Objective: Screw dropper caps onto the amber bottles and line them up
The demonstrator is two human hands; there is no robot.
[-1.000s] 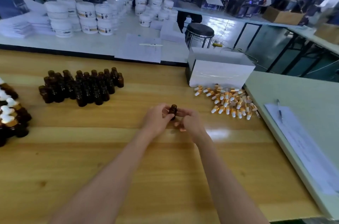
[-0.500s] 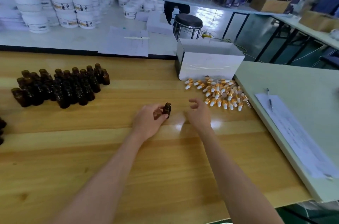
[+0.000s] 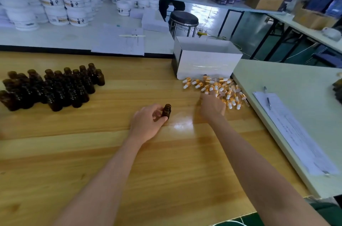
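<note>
My left hand point(image 3: 148, 122) holds one uncapped amber bottle point(image 3: 166, 110) upright on the wooden table point(image 3: 111, 161), thumb and fingers curled round its body. My right hand point(image 3: 211, 105) reaches out over the near edge of a heap of gold-and-white dropper caps point(image 3: 220, 90), fingers pointing into the pile; whether it has a cap between its fingers is hidden. A cluster of several uncapped amber bottles point(image 3: 53, 86) stands at the left of the table.
A white cardboard box point(image 3: 205, 60) stands just behind the caps. To the right lies a pale green table point(image 3: 296, 86) with papers and a pen point(image 3: 267, 97). Behind, a white bench carries many white tubs point(image 3: 55, 7), and a black stool point(image 3: 183, 20) stands beyond.
My right hand has left the bottle and moved right to the cap pile. The left hand still holds the bottle. The view has turned right, so the capped bottles at far left are gone.
</note>
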